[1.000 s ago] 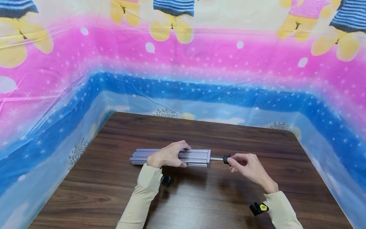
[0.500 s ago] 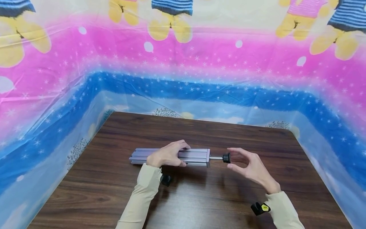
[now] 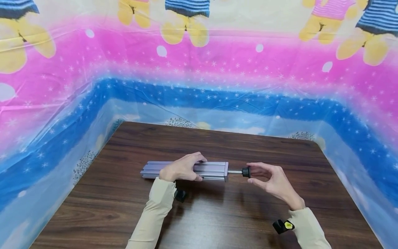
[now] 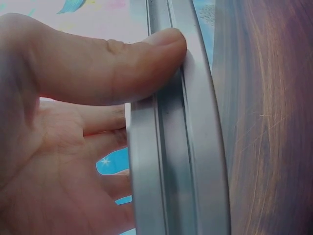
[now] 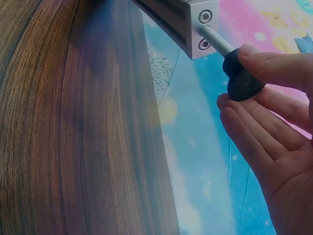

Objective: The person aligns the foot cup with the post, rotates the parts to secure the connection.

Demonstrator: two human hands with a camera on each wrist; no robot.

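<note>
Two hands stand apart at a grooved aluminium profile (image 3: 214, 169), which lies crosswise over the middle of the dark wood-grain table (image 3: 217, 221); whether it touches the tabletop cannot be told. The left hand (image 3: 183, 168) grips its body, thumb on the near side. The right hand (image 3: 275, 180) pinches the black levelling foot (image 3: 246, 172), whose threaded rod (image 5: 216, 40) enters the end face between two screws (image 5: 205, 16).
</note>
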